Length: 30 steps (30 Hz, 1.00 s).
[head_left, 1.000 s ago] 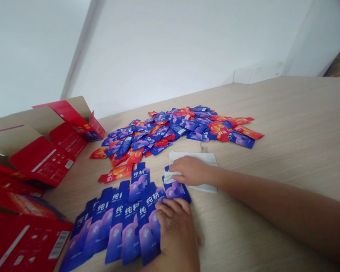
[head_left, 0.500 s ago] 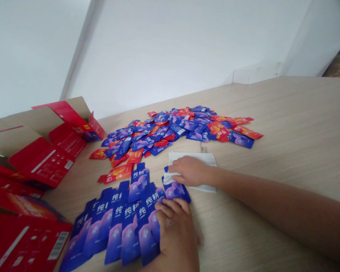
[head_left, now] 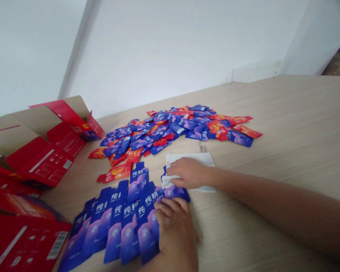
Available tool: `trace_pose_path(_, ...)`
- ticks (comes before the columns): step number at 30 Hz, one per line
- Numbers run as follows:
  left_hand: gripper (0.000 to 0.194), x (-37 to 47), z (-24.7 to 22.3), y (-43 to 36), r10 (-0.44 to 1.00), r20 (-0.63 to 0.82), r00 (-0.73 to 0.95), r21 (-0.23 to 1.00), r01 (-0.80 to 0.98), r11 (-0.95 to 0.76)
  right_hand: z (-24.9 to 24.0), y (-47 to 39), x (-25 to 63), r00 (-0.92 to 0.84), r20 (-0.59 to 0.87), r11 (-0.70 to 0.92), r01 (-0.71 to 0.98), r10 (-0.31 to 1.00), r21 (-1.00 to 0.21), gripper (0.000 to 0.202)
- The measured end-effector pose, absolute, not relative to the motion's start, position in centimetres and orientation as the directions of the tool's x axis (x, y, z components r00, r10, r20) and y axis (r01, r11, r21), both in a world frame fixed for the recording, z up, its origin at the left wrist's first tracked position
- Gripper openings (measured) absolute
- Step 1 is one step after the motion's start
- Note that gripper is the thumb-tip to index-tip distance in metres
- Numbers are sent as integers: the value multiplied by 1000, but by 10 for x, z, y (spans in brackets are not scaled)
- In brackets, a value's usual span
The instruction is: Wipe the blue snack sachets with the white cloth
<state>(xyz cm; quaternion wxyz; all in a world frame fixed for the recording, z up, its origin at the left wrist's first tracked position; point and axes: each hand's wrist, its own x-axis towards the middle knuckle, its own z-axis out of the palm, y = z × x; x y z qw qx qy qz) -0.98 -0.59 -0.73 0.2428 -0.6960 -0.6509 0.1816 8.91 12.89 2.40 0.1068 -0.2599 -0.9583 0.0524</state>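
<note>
My right hand [head_left: 189, 172] is closed on a folded white cloth [head_left: 205, 158], bunching its near-left part. The cloth lies partly over a blue-purple sachet [head_left: 177, 192]. My left hand [head_left: 177, 226] rests palm down with its fingers lying over the right end of a group of overlapping blue-purple sachets [head_left: 127, 230]. These sachets lie face up, printed with white characters, their narrow necks pointing away from me. Another blue-purple sachet [head_left: 138, 183] lies above the group. The left thumb is mostly hidden.
A loose pile of blue and red-orange sachets [head_left: 164, 130] spreads across the table [head_left: 286, 151] farther back. Opened red cartons [head_left: 42, 162] stand along the left side. A white box [head_left: 248, 74] sits against the white wall behind.
My right hand has shifted slightly left with the cloth, which covers a little more of the sachet under it. My left hand stays in nearly the same place.
</note>
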Motion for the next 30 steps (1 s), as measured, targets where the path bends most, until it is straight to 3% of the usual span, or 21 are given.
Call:
trace_pose_path(7, 77, -6, -5, -6, 997, 59, 50, -555, 832, -9, 25, 118, 82, -918, 176, 933, 339, 356, -123, 25)
trace_pose_path(14, 72, -9, -9, -6, 994, 81, 77, -573, 819, -17, 22, 133, 90, -797, 168, 814, 569, 580, -116, 25)
trace_pose_path(21, 55, -8, -10, -7, 991, 108, 81, -613, 790, 2, 23, 126, 86, -864, 170, 879, 455, 475, -145, 23)
trace_pose_path(26, 71, -7, -8, -6, 996, 61, 57, -554, 833, -14, 21, 131, 87, -788, 173, 807, 574, 591, -140, 25)
trace_pose_path(30, 57, -6, -7, -6, 996, 78, 53, -572, 820, 1, 24, 129, 89, -834, 175, 852, 506, 524, -135, 25)
